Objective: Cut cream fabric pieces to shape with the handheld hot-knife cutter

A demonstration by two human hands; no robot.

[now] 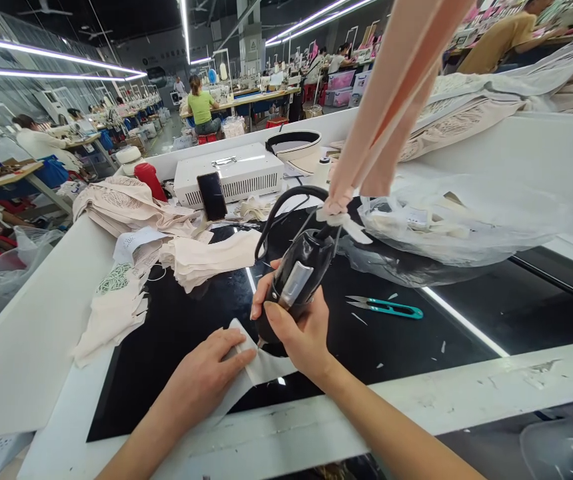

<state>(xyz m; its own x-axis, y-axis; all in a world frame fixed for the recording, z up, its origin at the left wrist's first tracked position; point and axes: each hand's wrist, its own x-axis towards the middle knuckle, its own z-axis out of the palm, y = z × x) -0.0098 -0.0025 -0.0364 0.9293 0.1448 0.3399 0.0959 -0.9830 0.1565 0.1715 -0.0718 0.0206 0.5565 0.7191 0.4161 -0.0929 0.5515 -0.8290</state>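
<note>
**Right hand point(299, 327) wrapped round a black, rounded handheld power tool with a silver plate point(294, 287), left hand point(211, 373) flat on a thin off-white cloth piece point(271, 368)**

Before me spreads a glossy black worktop with a white border point(141, 373). Long strips of peach-pink fabric point(386, 100) hang from above, knotted just over my tool. To the right sits a crumpled clear plastic bag point(496, 243) with pale pieces inside. At the back is a white metal box with vent slots point(231, 173), and left of centre lies a fanned stack of cream fabric pieces point(216, 259).

I hold the tool upright but tilted, fingers curled round its lower body and thumb along the near side. Its lower end meets the cloth at my left fingertips; whether it touches, I can't tell. The cloth lies near the front border, partly under my left hand, whose fingers are close together with the thumb a little apart; I can't see whether they pinch it.

Smaller still, a dark, flat phone point(211, 197) leans by the box, turquoise-handled thread snips point(391, 307) lie right of my right hand, and tiny white trimmings point(360, 320) dot the black surface.
</note>
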